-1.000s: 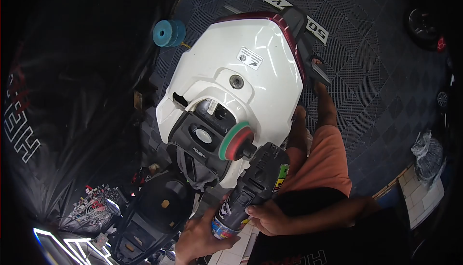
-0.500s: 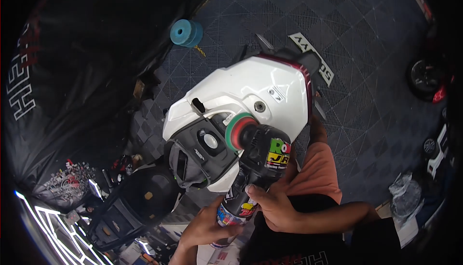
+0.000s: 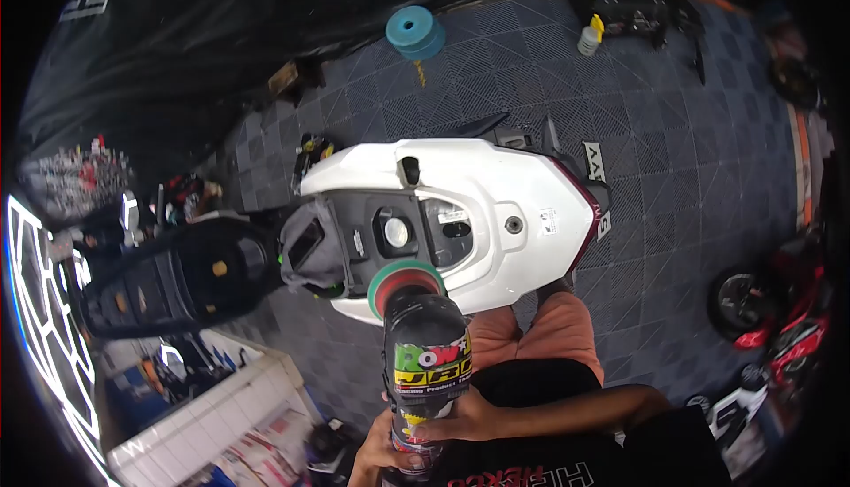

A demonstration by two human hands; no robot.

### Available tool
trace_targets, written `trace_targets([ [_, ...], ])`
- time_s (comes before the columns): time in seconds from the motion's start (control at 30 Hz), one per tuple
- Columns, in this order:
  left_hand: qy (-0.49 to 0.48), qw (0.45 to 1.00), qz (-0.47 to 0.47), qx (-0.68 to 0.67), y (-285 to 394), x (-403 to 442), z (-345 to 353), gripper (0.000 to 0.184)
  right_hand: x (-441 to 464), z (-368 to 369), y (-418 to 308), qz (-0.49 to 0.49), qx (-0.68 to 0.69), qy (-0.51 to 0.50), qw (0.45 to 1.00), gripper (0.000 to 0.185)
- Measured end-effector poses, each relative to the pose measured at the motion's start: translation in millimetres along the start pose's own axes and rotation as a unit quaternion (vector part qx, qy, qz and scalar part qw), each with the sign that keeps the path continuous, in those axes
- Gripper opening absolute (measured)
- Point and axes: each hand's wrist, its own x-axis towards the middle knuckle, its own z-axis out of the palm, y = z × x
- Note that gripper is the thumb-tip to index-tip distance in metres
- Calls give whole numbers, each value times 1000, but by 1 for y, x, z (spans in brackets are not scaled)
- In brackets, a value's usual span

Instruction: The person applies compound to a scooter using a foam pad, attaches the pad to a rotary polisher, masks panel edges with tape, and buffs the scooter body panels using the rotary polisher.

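Both my hands are wrapped around the dark, stickered body of a power polisher [image 3: 429, 345]. My right hand [image 3: 460, 421] grips its handle from the right side. Lower down, my left hand [image 3: 381, 449] closes around the handle's end, its fingers partly hidden. The round green and red pad [image 3: 381, 290] faces away from me, over the near edge of a white scooter's tail [image 3: 531, 188]; whether it touches cannot be told. Beside the pad, the scooter's dark inner panel [image 3: 363, 230] shows a round cap [image 3: 396, 232]. A black seat-like part [image 3: 195, 274] extends to the left.
A blue round container [image 3: 414, 34] and a spray bottle with a yellow top [image 3: 589, 37] stand on the dark tiled floor [image 3: 496, 57]. A white-tiled counter [image 3: 208, 412] is at lower left. A red motorcycle [image 3: 797, 336] stands at the right.
My view has turned and shifted, so the scooter now lies more level across the picture. The polisher's pad has moved from the middle of the tail to its near edge. Both hands keep their hold.
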Motion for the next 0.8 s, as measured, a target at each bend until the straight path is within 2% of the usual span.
trace_targets([
  [0.07,5,999,20,-45,-5,-1,9,87,-3,4,11,5,16,2,1000,58],
  [0.17,-23,995,-7,-97,-19,4,0,87,-6,2,18,33,-9,49,998,55],
  [0.2,-36,999,9,-36,-27,9,-10,88,-3,4,15,38,-20,76,996,52],
  [0.3,-76,990,-25,-112,-41,30,-26,91,2,-9,25,42,-70,106,991,50],
  [0.33,-95,992,-13,-87,-49,38,-33,91,2,-12,29,47,-50,119,991,50],
  [0.43,-161,986,20,42,-56,63,-38,95,-5,-5,25,10,-99,241,966,38],
  [0.47,-143,976,159,28,-64,72,-27,97,-13,-7,21,42,-105,262,958,42],
  [0.5,-175,957,189,130,-52,86,-23,102,-24,-18,24,-4,-177,271,946,46],
  [0.53,-211,956,165,121,-37,98,-14,100,-40,-30,25,17,-208,302,930,47],
  [0.57,-245,952,143,111,-26,111,-3,99,-36,-25,2,4,-220,291,931,51],
  [0.6,-239,942,204,119,-26,123,12,96,-31,-19,-9,-55,-216,352,909,61],
  [0.63,-229,929,263,126,-27,132,30,94,-28,-18,-27,-74,-218,353,907,64],
  [0.7,-176,907,384,-11,-19,145,71,87,-21,-12,-59,-106,-231,356,899,74],
  [0.73,-219,916,332,-48,-13,148,84,86,-14,-3,-70,-136,-205,366,898,66],
  [0.8,-312,918,231,-84,10,148,94,87,-7,17,-88,-137,-326,424,834,68],
])
